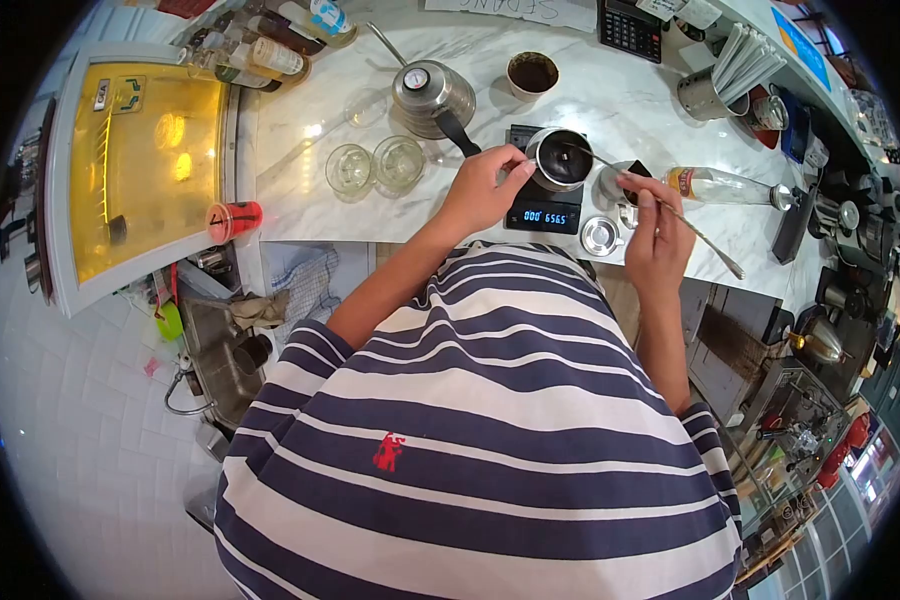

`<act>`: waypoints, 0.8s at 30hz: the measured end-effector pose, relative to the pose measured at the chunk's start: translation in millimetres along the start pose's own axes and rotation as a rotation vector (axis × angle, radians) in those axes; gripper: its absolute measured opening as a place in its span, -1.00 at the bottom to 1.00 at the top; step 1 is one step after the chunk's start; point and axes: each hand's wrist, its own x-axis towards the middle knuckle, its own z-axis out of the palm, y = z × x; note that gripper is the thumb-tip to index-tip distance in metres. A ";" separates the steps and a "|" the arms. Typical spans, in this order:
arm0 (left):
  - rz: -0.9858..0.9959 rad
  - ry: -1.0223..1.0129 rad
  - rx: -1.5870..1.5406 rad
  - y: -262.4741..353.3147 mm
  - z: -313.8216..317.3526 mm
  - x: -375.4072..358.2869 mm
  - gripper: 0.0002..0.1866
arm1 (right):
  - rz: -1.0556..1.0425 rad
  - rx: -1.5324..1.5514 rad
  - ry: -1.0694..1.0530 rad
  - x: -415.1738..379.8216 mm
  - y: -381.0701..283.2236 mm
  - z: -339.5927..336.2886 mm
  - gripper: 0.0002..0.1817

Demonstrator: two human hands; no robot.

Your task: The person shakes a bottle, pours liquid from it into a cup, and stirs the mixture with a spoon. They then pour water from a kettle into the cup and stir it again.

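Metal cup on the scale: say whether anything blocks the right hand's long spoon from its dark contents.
Nothing visible does: the long spoon in the right hand reaches over the rim of the metal cup into its opening. The left hand is at the cup's side, clear of the spoon's path.
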 end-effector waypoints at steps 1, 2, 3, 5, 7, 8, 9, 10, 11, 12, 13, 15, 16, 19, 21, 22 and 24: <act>-0.007 -0.009 0.006 0.2 -0.9 0.7 -0.72 | 0.020 0.025 -0.003 -1.1 0.7 -2.8 -0.79; 0.004 -0.010 0.009 -0.8 -1.4 1.0 -0.72 | 0.040 0.047 -0.006 -3.7 0.3 -6.6 -0.79; 0.016 -0.013 0.011 -1.7 -1.3 1.1 -0.72 | 0.059 0.069 -0.007 -5.6 0.5 -9.9 -0.79; 0.019 -0.020 0.012 -2.9 -0.4 3.0 -0.73 | 0.058 0.096 -0.023 -9.1 2.5 -8.6 -0.79; -0.006 -0.027 0.014 -2.9 0.0 3.8 -0.73 | 0.041 0.101 -0.041 -7.9 -5.3 -1.2 -0.80; -0.010 -0.033 0.000 -3.1 0.4 3.8 -0.73 | 0.035 0.088 -0.021 -7.0 -6.0 4.0 -0.80; -0.014 -0.038 -0.014 -3.2 0.5 4.0 -0.73 | 0.036 0.076 -0.010 -6.3 -6.2 4.3 -0.80; -0.018 -0.043 -0.026 -3.1 -0.3 4.0 -0.74 | 0.036 0.064 0.002 -5.2 -6.7 3.9 -0.80; -0.012 -0.042 -0.020 -2.7 -1.2 3.7 -0.73 | 0.034 0.052 0.016 -3.4 -6.2 2.8 -0.80; -0.004 -0.040 -0.016 -1.9 -1.4 2.9 -0.73 | 0.015 0.035 0.036 -4.7 0.2 0.9 -0.80; 0.003 -0.037 -0.013 -0.9 -1.5 2.8 -0.73 | 0.027 0.058 0.033 -7.1 3.2 -1.0 -0.80; -0.003 -0.044 -0.007 0.5 -2.8 3.4 -0.73 | 0.054 0.104 0.021 -12.6 2.8 -5.0 -0.81; -0.008 -0.049 -0.006 0.6 -2.4 3.3 -0.73 | 0.059 0.132 0.019 -14.1 1.9 -2.7 -0.81; -0.007 -0.034 -0.056 -1.2 1.8 3.8 -0.72 | 0.061 0.126 0.023 -11.6 -4.6 8.6 -0.81; -0.025 -0.042 -0.052 0.8 1.7 2.2 -0.71 | 0.065 0.051 0.021 -7.8 -6.5 4.8 -0.80; -0.032 -0.043 -0.049 2.2 0.6 2.3 -0.71 | 0.082 0.074 0.031 -9.0 -0.5 1.3 -0.79; -0.021 -0.050 -0.035 -0.9 0.0 2.4 -0.71 | 0.108 0.065 0.024 -12.0 6.5 -8.7 -0.78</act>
